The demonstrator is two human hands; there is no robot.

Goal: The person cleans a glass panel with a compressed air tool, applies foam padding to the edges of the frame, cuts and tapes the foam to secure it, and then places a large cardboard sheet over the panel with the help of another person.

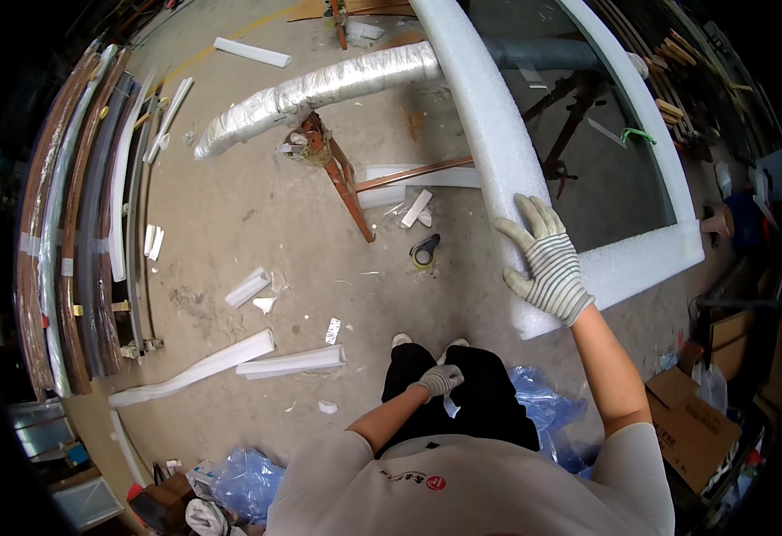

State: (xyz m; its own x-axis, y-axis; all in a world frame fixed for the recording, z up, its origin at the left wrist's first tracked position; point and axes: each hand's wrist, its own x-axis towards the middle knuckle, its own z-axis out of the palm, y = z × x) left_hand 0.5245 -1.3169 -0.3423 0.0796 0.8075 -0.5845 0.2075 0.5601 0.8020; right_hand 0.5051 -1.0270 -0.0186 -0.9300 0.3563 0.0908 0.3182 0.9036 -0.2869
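Note:
A large frame wrapped in white foam (496, 147) reaches from the upper middle to the right, with a dark see-through pane (619, 201) inside it. My right hand (543, 259), in a striped knit glove, lies on the foam near the frame's close left corner. Its fingers are spread over the wrapping. Low between my thighs rests my left hand (442, 380), gloved too and away from the frame. Its fingertips are hidden, so I cannot tell whether it holds anything. A film-wrapped padded bar (319, 85) runs under the frame across a rusty stand (333, 170).
On the floor lie a black tape dispenser (424, 251) and foam strips (293, 361). Long wrapped profiles (74, 223) lean along the left. Blue plastic film (547, 402) lies behind my legs. Cardboard boxes (695, 429) stand lower right; timber pieces (677, 54) lie upper right.

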